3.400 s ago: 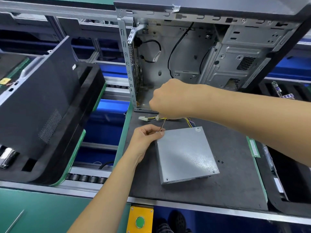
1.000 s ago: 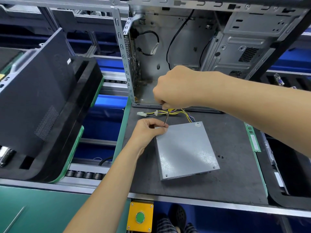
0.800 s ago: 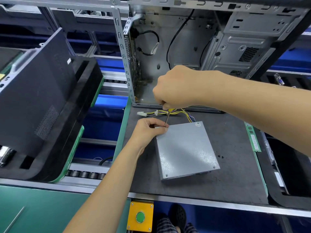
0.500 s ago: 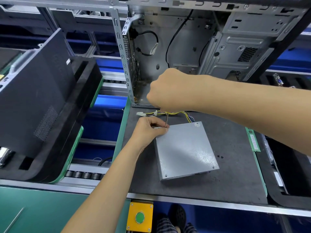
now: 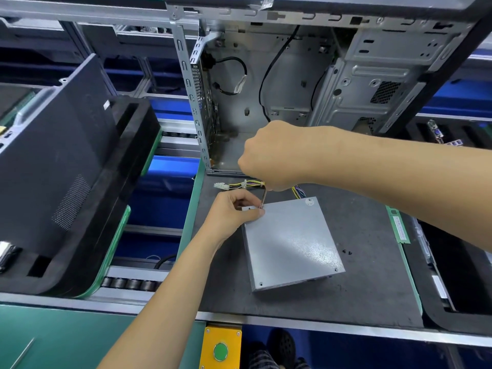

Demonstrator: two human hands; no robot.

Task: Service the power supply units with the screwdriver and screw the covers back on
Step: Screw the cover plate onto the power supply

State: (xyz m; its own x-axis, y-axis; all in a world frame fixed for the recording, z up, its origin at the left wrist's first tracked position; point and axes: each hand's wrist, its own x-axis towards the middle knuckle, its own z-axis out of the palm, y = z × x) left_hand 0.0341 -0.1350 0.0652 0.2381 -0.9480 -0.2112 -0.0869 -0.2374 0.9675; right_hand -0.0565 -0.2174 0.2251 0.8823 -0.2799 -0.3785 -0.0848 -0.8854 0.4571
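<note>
A grey power supply unit [image 5: 291,242] lies flat on the dark mat [image 5: 359,294], its bundle of coloured wires [image 5: 241,184] running off to the far left. My right hand [image 5: 271,155] grips the screwdriver [image 5: 263,198] from above; the handle is hidden in the fist and only the thin shaft shows, standing upright on the unit's far left corner. My left hand [image 5: 233,215] pinches that corner right at the shaft's tip, thumb on the cover. Two small black screws [image 5: 347,252] lie loose on the mat to the right of the unit.
An open, empty computer case [image 5: 292,89] stands upright behind the mat. A black side panel [image 5: 53,161] leans in a black foam tray at the left. A green memory stick [image 5: 398,225] lies at the mat's right edge. A yellow box with a green button [image 5: 221,351] sits below the front rail.
My right hand has wavered a little above the corner while the shaft stays on the same spot. My left hand keeps its hold there. The unit has not moved.
</note>
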